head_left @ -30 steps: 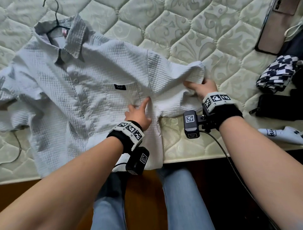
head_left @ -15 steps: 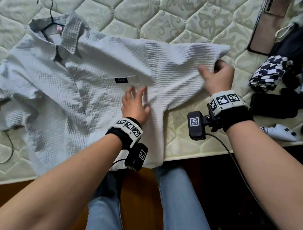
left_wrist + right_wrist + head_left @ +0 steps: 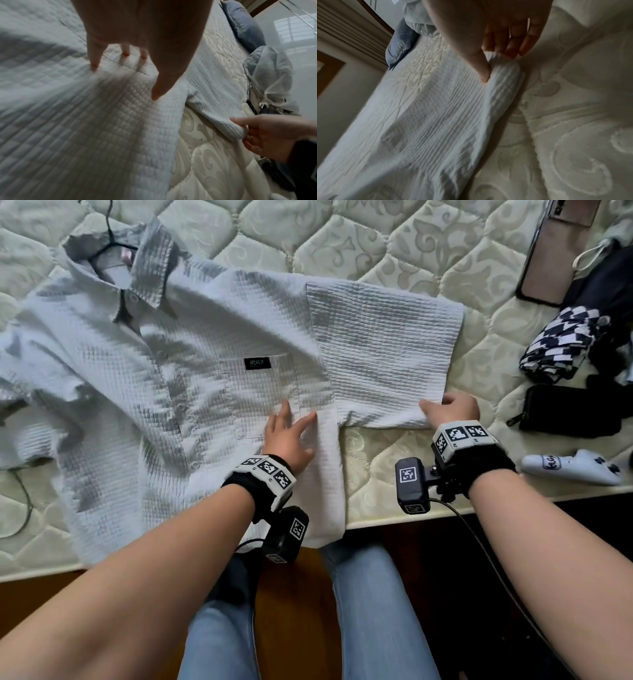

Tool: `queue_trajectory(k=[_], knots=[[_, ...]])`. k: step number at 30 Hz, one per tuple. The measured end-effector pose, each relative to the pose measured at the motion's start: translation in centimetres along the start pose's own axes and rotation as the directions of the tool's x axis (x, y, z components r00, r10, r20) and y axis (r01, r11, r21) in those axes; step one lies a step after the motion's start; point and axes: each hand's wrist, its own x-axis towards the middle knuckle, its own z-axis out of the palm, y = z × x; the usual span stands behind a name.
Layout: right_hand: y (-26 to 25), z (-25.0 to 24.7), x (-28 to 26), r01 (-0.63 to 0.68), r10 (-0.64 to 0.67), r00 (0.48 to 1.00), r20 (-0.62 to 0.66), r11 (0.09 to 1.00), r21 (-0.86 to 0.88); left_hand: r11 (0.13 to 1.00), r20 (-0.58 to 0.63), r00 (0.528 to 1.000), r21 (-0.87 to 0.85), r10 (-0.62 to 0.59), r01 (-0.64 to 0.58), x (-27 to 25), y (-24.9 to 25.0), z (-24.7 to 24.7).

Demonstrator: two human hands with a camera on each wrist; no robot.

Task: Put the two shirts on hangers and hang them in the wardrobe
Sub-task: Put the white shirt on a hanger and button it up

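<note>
A pale blue waffle-weave shirt (image 3: 205, 378) lies face up and buttoned on the quilted mattress (image 3: 394, 251). A black hanger (image 3: 108, 229) sits inside its collar, hook sticking out at the top. My left hand (image 3: 291, 426) presses flat with spread fingers on the shirt's side below the chest pocket; its fingers (image 3: 93, 56) touch the cloth. My right hand (image 3: 445, 409) pinches the lower corner of the spread-out short sleeve (image 3: 383, 350), and the thumb and fingers (image 3: 485, 70) hold the hem (image 3: 501, 60). The right hand (image 3: 254, 129) also shows in the left wrist view.
At the right lie a checkered black-and-white garment (image 3: 561, 344), a black pouch (image 3: 575, 412), a white game controller (image 3: 575, 467) and a phone-like slab (image 3: 548, 261). A thin cable (image 3: 20, 508) runs at the left. The mattress edge (image 3: 445, 511) is near my legs.
The sleeve went from bunched to spread flat out to the right. My right hand slid from its upper edge down to its lower corner. The left hand stayed pressing the shirt's side.
</note>
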Motion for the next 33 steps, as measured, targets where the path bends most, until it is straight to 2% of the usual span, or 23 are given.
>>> queue_trajectory(k=[3,5,8,13,16,19,21,24,26,28,31,33], knots=[[-0.6,-0.1,-0.6,-0.015,0.021,0.981,-0.191,0.999,0.032,0.998,0.062,0.996,-0.012,0.070,-0.070,0.3,-1.1,-1.3],[-1.3,0.4,-1.9,0.012,0.001,0.975,-0.224,0.999,0.053,0.988,0.085,0.985,-0.048,0.150,-0.146,0.7,-2.3,-2.4],[-2.1,2.6,-4.9,0.069,-0.058,0.989,-0.137,0.995,0.079,0.957,0.083,0.972,-0.210,0.221,-0.200,0.9,-4.2,-3.7],[-3.2,9.0,-11.0,0.160,-0.173,0.981,0.090,0.979,0.130,0.899,0.034,0.975,-0.395,0.222,-0.191,-0.4,-7.0,-4.9],[-4.8,14.4,-14.9,0.197,-0.223,0.958,0.182,0.969,0.150,0.852,-0.056,0.988,-0.501,0.146,-0.154,-2.2,-11.8,-7.5],[-7.6,20.4,-19.4,0.222,-0.260,0.921,0.291,0.963,0.155,0.816,-0.193,0.981,-0.565,0.017,-0.125,-4.8,-20.2,-11.7],[-9.7,23.5,-21.8,0.256,-0.294,0.899,0.324,0.954,0.155,0.824,-0.306,0.946,-0.560,-0.108,-0.087,-6.1,-25.4,-14.0],[-13.6,29.1,-25.2,0.352,-0.383,0.861,0.335,0.924,0.150,0.817,-0.417,0.844,-0.575,-0.336,0.042,-7.9,-33.6,-17.2],[-16.0,31.9,-26.8,0.426,-0.449,0.828,0.336,0.893,0.144,0.808,-0.456,0.769,-0.574,-0.448,0.131,-8.5,-37.5,-18.4],[-18.3,34.7,-28.3,0.494,-0.509,0.783,0.357,0.858,0.140,0.772,-0.460,0.722,-0.616,-0.516,0.159,-8.4,-40.9,-19.4],[-21.7,37.7,-30.5,0.594,-0.585,0.716,0.381,0.797,0.110,0.709,-0.401,0.718,-0.681,-0.569,0.182,-7.7,-44.1,-20.4],[-23.6,39.6,-32.0,0.662,-0.649,0.648,0.400,0.739,0.125,0.680,-0.367,0.748,-0.718,-0.553,0.149,-6.9,-45.3,-21.0]])
